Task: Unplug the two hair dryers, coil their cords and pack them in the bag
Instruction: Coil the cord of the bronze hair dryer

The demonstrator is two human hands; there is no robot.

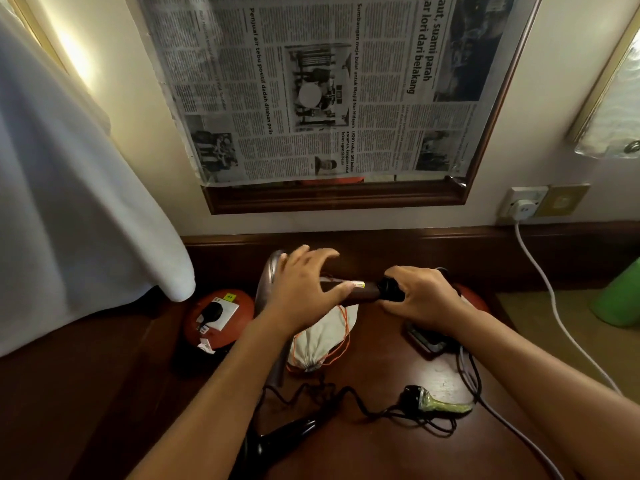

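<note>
A brown hair dryer (363, 292) lies crosswise above the wooden desk (374, 441). My right hand (420, 297) is shut on the black cord end of its handle. My left hand (301, 289) spreads over the dryer's body with fingers apart and the thumb along the handle. Under them lies a white drawstring bag (322, 341) with an orange cord. A black hair dryer (277, 439) lies at the near edge. Its black cord (346, 398) runs loose to an unplugged black plug (414, 396). Another black plug (210, 312) sits in the socket of a red extension reel (239, 315).
A white cloth (69, 202) hangs at the left. A newspaper-covered mirror (311, 91) is on the wall behind. A white plug (523, 207) sits in the wall socket, its white cable (554, 306) dropping to the right. A dark flat device (424, 337) and a green object (620, 296) are on the right.
</note>
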